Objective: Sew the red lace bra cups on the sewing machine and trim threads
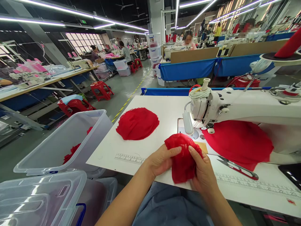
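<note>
A small piece of red fabric hangs between my two hands above the table's front edge. My left hand grips its left side, thumb on top. My right hand pinches the right side near the upper edge, which looks lacy. Just beyond my hands is the white sewing machine, its needle area lit. To the left on the table lies a flat stack of red fabric pieces. Another red fabric piece lies under the machine arm, with thread snips in front of it.
An open plastic bin holding some red fabric stands left of the table, with a lidded bin nearer me. A dark phone-like object lies at right. Red stools and people at other machines are farther back.
</note>
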The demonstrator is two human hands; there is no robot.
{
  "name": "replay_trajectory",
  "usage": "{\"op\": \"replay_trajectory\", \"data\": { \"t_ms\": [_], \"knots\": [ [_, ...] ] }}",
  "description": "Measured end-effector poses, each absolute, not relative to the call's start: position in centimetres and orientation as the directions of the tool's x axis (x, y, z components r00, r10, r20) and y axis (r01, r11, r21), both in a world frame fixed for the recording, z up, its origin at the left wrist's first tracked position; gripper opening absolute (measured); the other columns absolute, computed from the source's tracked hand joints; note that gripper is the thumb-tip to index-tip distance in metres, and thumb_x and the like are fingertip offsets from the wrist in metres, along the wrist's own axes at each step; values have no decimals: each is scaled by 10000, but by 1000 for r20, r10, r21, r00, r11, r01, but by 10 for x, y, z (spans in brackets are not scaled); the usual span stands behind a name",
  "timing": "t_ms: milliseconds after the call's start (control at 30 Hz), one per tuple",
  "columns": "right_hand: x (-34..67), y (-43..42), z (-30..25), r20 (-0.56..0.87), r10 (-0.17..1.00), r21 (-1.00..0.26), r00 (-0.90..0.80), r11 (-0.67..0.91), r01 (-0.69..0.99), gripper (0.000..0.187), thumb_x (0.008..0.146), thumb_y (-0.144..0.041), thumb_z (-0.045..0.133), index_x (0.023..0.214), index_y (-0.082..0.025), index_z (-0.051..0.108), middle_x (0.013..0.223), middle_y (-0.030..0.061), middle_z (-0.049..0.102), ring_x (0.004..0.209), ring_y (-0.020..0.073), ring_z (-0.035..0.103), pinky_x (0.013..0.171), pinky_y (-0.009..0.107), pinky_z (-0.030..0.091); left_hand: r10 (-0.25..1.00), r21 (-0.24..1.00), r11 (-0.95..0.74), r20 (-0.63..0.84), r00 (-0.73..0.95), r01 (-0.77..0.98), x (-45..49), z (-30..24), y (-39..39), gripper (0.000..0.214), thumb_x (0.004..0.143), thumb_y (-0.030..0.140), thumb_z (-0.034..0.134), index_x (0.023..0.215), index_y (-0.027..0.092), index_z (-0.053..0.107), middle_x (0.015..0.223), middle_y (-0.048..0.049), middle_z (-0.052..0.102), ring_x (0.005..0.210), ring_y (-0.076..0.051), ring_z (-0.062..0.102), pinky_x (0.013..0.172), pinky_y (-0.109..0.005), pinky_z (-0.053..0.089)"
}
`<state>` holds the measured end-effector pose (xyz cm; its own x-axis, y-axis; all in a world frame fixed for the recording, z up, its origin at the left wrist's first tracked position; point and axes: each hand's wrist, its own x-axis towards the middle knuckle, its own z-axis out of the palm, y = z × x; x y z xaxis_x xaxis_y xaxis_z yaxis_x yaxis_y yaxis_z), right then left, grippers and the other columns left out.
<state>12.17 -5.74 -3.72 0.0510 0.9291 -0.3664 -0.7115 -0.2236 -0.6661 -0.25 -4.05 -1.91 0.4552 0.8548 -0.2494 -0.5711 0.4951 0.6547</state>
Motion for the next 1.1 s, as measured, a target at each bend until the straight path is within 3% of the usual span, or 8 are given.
{"op": "replay_trajectory", "data": {
  "t_ms": [67,167,267,500,667,800,900,1100],
  "knots": [
    [123,-58,-37,-355,933,-673,55,-214,-708,331,553,-346,893,813,-216,733,772,-4,749,692,181,677,667,299,570,883,729,434,-228,410,-530,1,-22,-45,428,651,289,864,1030,157,715,981,-87,737,984,-229,663,889,-292,479],
    [123,-60,-38,-342,939,-695,40,-224,-683,333,558,-372,891,803,-211,733,726,-4,734,712,193,677,673,305,567,912,721,388,-211,351,-575,9,-24,-47,385,675,356,846,989,170,725,962,-75,734,995,-221,652,926,-301,465],
    [122,-60,-42,-327,945,-726,19,-238,-646,318,584,-399,878,780,-202,724,703,-2,721,721,195,668,673,304,556,933,716,355,-232,273,-602,18,-21,-46,335,701,387,823,930,164,724,884,-53,726,888,-182,655,863,-278,484],
    [122,-60,-53,-311,950,-756,-5,-250,-605,303,630,-392,859,824,-201,726,724,-13,722,679,163,634,653,282,523,962,779,270,-240,128,-566,22,-19,-39,227,665,254,839,809,133,713,771,-24,697,737,-138,622,750,-260,495],
    [125,-58,-51,-367,927,-690,-72,-323,-647,348,606,-389,870,879,-214,741,779,-2,742,739,188,665,723,311,538,965,768,254,-244,98,-588,22,-19,-38,240,663,262,838,813,129,706,775,-27,694,740,-133,618,753,-257,502],
    [127,-59,-49,-409,909,-607,-78,-335,-721,408,618,-521,831,881,-221,749,813,2,747,773,196,674,771,332,552,961,762,251,-270,60,-597,22,-18,-37,261,644,292,853,758,128,685,710,-8,665,677,-109,591,698,-231,494],
    [125,-59,-47,-352,932,-651,-82,-307,-695,481,609,-582,816,900,-206,744,862,29,753,839,229,684,794,355,555,971,778,205,-240,20,-594,23,-18,-36,275,640,306,855,750,128,677,702,-3,655,665,-105,582,681,-227,492],
    [118,-58,-39,-337,940,-674,-61,-286,-681,498,561,-494,875,925,-192,718,899,40,755,831,233,688,755,352,559,982,802,140,-186,-19,-580,30,-17,-35,275,670,326,831,769,127,669,715,-14,656,661,-109,580,669,-233,499]
  ]
}}
